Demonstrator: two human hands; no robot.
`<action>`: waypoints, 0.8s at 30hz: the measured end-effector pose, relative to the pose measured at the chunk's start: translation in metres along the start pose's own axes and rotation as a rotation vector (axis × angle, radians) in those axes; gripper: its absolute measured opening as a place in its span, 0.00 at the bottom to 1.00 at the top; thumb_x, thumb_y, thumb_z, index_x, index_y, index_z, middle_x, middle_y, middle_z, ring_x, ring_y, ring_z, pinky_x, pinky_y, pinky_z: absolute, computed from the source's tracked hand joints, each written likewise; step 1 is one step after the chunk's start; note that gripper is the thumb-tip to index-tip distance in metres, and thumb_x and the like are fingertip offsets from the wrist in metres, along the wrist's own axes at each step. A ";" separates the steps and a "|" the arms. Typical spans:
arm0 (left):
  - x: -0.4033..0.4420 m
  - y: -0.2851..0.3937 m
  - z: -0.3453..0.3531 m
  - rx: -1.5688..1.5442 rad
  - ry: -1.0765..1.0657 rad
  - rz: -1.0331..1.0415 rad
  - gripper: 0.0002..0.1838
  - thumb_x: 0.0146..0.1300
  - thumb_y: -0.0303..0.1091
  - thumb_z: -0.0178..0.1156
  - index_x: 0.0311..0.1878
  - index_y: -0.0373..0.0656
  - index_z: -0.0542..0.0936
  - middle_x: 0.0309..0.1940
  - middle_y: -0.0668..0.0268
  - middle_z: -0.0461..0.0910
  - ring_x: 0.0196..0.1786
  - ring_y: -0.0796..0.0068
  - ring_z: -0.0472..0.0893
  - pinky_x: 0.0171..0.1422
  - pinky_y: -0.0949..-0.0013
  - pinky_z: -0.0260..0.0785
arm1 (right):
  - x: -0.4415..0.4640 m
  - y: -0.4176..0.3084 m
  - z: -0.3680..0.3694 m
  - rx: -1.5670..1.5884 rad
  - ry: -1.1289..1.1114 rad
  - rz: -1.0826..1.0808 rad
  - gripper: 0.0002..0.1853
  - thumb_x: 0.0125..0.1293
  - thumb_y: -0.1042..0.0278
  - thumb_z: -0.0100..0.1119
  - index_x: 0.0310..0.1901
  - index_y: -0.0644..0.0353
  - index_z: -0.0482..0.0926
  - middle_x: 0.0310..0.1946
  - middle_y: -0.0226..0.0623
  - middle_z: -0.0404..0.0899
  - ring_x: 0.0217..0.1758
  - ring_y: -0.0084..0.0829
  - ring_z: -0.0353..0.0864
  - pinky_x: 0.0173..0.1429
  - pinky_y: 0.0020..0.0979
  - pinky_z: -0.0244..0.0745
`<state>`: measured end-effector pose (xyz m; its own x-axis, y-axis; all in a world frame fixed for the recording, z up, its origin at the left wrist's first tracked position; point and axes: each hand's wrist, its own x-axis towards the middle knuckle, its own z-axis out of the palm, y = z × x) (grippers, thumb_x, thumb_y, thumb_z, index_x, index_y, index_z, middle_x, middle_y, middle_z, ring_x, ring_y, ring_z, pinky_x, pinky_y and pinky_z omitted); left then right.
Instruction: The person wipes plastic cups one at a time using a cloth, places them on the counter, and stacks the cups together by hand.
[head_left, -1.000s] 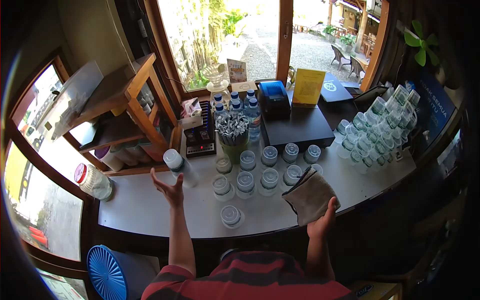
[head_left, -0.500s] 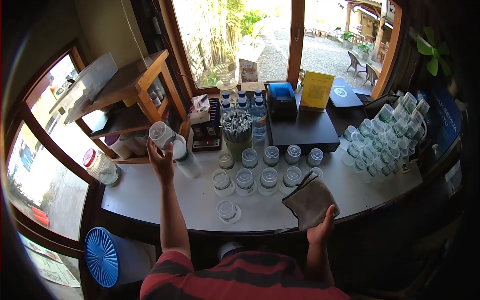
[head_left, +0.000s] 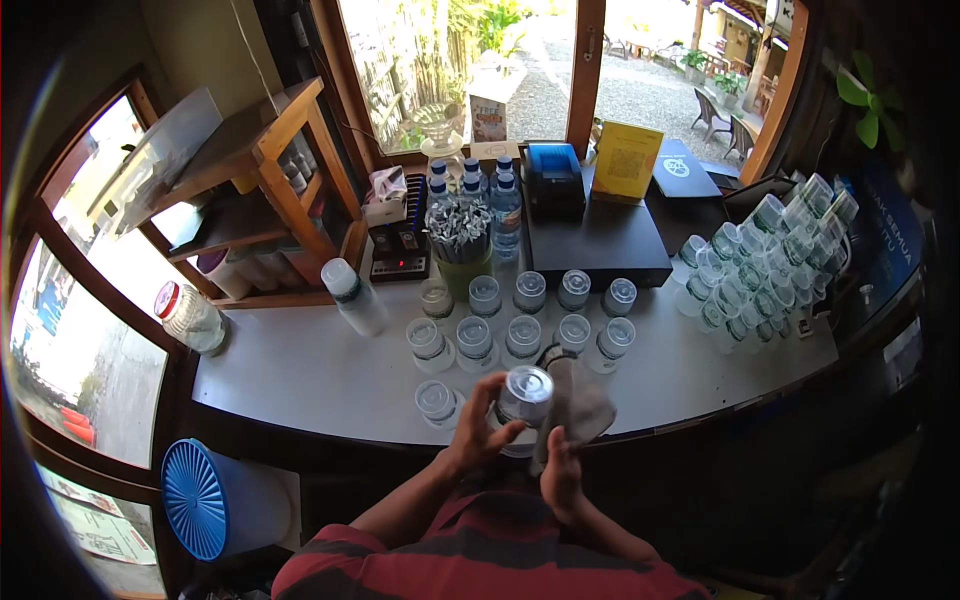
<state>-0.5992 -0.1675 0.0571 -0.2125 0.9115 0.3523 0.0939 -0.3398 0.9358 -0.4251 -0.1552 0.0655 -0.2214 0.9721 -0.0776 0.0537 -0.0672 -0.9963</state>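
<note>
My left hand (head_left: pixel 483 425) is closed around a clear plastic cup (head_left: pixel 527 390), held bottom up over the counter's front edge. Against the cup's right side is a grey-brown cloth (head_left: pixel 580 400), gripped in my right hand (head_left: pixel 562 467) and partly blurred by motion. Just beyond my hands stand rows of upside-down plastic cups (head_left: pixel 472 340) on the white counter. One more inverted cup (head_left: pixel 435 400) sits close to the left of my left hand. Farther left, a stack of nested cups (head_left: pixel 350 290) leans slightly.
A large pile of stacked cups (head_left: pixel 770 260) fills the right end. Water bottles (head_left: pixel 506 220), a green holder of wrapped straws (head_left: pixel 460 245) and a black box (head_left: pixel 600 245) line the back. At left are a wooden shelf (head_left: pixel 290 170), a red-lidded jar (head_left: pixel 190 315) and a blue-lidded bin (head_left: pixel 200 500).
My left hand has brought a cup from the nested stack at left to my front. The cloth in my right hand has moved left to meet it.
</note>
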 end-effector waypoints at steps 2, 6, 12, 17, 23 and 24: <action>-0.001 -0.005 0.004 -0.011 0.070 0.009 0.37 0.59 0.38 0.73 0.67 0.37 0.64 0.57 0.53 0.76 0.61 0.59 0.77 0.66 0.60 0.67 | 0.006 -0.014 0.005 0.100 -0.028 -0.031 0.28 0.81 0.48 0.40 0.60 0.70 0.73 0.55 0.44 0.78 0.58 0.33 0.76 0.65 0.32 0.68; -0.024 -0.001 0.022 0.083 -0.181 -0.058 0.40 0.58 0.42 0.74 0.68 0.38 0.65 0.56 0.51 0.78 0.60 0.59 0.78 0.67 0.60 0.66 | 0.015 -0.005 -0.008 0.531 0.010 0.177 0.26 0.80 0.51 0.43 0.62 0.69 0.72 0.56 0.42 0.77 0.60 0.32 0.75 0.65 0.32 0.68; -0.016 -0.023 0.020 -0.127 0.083 -0.066 0.38 0.61 0.37 0.70 0.68 0.35 0.60 0.60 0.52 0.73 0.65 0.62 0.73 0.71 0.61 0.62 | -0.009 -0.003 -0.002 0.214 -0.018 -0.188 0.21 0.77 0.62 0.47 0.61 0.70 0.72 0.59 0.44 0.74 0.63 0.35 0.72 0.68 0.33 0.64; -0.022 -0.041 0.016 0.104 0.175 -0.113 0.38 0.62 0.32 0.69 0.69 0.36 0.57 0.62 0.50 0.68 0.70 0.60 0.68 0.75 0.58 0.58 | 0.001 0.013 -0.045 0.174 0.104 -0.159 0.16 0.74 0.62 0.52 0.54 0.66 0.75 0.52 0.40 0.77 0.56 0.33 0.75 0.64 0.34 0.68; -0.031 -0.088 0.014 0.364 0.158 -0.049 0.39 0.63 0.31 0.68 0.71 0.37 0.56 0.67 0.43 0.62 0.73 0.47 0.63 0.78 0.52 0.51 | 0.032 -0.015 -0.070 0.710 0.342 0.009 0.19 0.73 0.59 0.56 0.59 0.61 0.73 0.53 0.38 0.78 0.57 0.35 0.78 0.63 0.39 0.74; -0.028 -0.091 0.014 0.447 0.191 -0.023 0.39 0.63 0.30 0.67 0.71 0.37 0.56 0.68 0.42 0.61 0.73 0.46 0.62 0.78 0.51 0.51 | 0.035 -0.019 -0.072 0.735 0.346 -0.008 0.19 0.73 0.59 0.56 0.59 0.62 0.73 0.54 0.38 0.78 0.58 0.35 0.78 0.63 0.39 0.74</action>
<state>-0.5881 -0.1585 -0.0382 -0.3901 0.8444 0.3670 0.4868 -0.1492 0.8607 -0.3642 -0.1037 0.0845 0.1011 0.9794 -0.1747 -0.6266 -0.0737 -0.7759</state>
